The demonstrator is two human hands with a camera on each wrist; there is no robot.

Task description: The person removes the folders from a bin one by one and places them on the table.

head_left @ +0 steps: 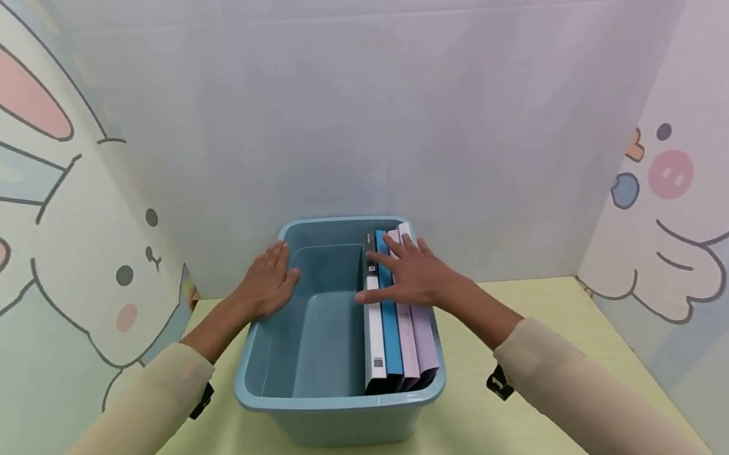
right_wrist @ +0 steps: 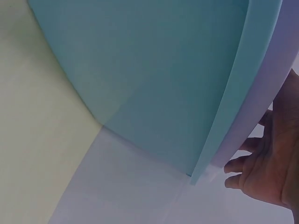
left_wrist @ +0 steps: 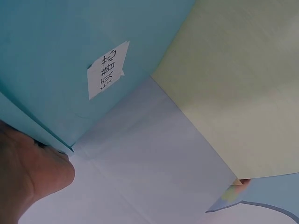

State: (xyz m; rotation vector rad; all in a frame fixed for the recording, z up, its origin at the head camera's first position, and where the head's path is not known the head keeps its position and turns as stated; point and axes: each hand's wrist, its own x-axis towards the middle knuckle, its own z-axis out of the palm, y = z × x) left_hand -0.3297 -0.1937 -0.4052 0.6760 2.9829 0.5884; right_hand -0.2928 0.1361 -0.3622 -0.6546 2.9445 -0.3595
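A blue plastic bin (head_left: 340, 400) stands on the table against the back wall. Along its right side several binders stand in a row, spines up: one white and black (head_left: 373, 335), one blue (head_left: 390, 333), one pink (head_left: 407, 346) and one lavender (head_left: 425, 339). My right hand (head_left: 413, 275) lies across the top of this row with fingers spread, thumb reaching over the white and black spine. My left hand (head_left: 267, 284) rests on the bin's left rim, fingers extended towards the back. In the left wrist view, a white label (left_wrist: 107, 72) with handwriting sticks to the bin's outer wall.
The bin's left part shows its bare floor (head_left: 323, 334). Pale yellow-green tabletop (head_left: 517, 416) surrounds the bin. A plain whitish wall sheet (head_left: 377, 117) rises behind, and side panels with a cartoon rabbit (head_left: 121, 238) and a white cartoon animal (head_left: 708, 132) flank the table.
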